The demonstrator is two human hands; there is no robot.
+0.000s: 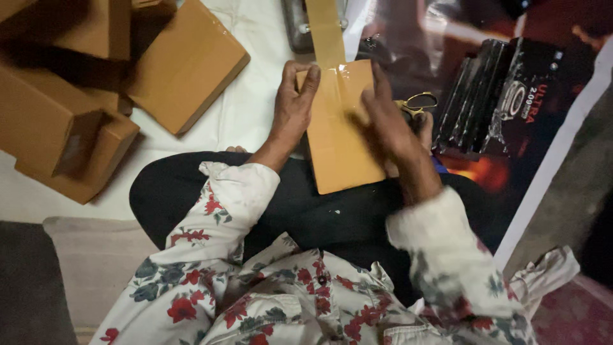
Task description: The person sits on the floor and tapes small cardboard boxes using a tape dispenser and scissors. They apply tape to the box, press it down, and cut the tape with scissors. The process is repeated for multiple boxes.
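- While the flat brown box (338, 137) rests tilted on the person's lap, its far end pointing away from the body, both hands work on its top face; the lap props it, so no surface is needed under it.
- Left hand (292, 105) sits at the box's far left corner, thumb under the edge and fingers curled over the top: a pinching grip on the box, seemingly to steady it.
- Right hand (386, 124) lies over the box's right side, fingers spread flat and pressing down; it is motion-blurred, so the exact contact is hard to tell. Looks like it is smoothing the strip down, holding nothing.
- Brown tape strip (325, 32) runs from the box's far edge straight away from the body toward a grey tape dispenser (297, 25) beyond the box, staying taut in line with the box's middle.
- Yellow-handled scissors (418, 102) lie just right of the box, partly hidden behind the right hand, close within reach.
- Black glossy cartons (504, 96) stand further right of the box.
- More brown boxes (185, 64) are piled to the left of the box, well apart from it, on a white sheet (249, 108).
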